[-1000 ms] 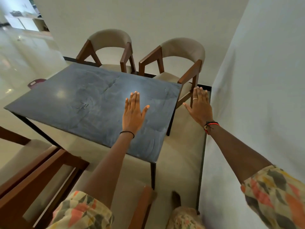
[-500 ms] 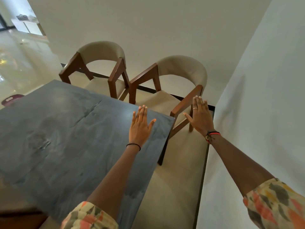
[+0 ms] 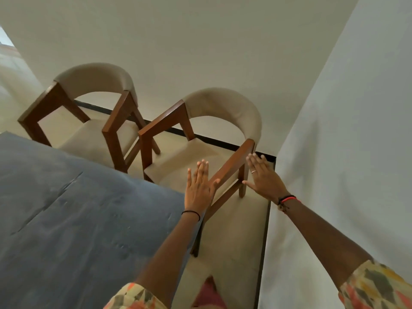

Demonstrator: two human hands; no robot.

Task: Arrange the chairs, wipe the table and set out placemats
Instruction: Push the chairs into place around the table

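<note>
The left hand (image 3: 198, 188) and right hand (image 3: 264, 179), fingers (image 3: 201, 172) straight and empty, have advanced beyond the desk (image 3: 66, 219). The chair armrest (image 3: 234, 161) now lies between the fingers. Chair arranging looks imminent.

Flat, fingers (image 3: 201, 172) straight: left hand (image 3: 198, 190), right hand (image 3: 265, 179). Between their fingers runs chair armrest (image 3: 234, 162); worktop (image 3: 66, 219) left of them.

Beige floor (image 3: 240, 241) lay open in a narrow strip between the dark grey table (image 3: 66, 219), left, and the white wall (image 3: 334, 175), right. At its far end a beige-backed wooden armchair (image 3: 225, 103) blocked it, a matching armchair (image 3: 95, 74) just left.
</note>
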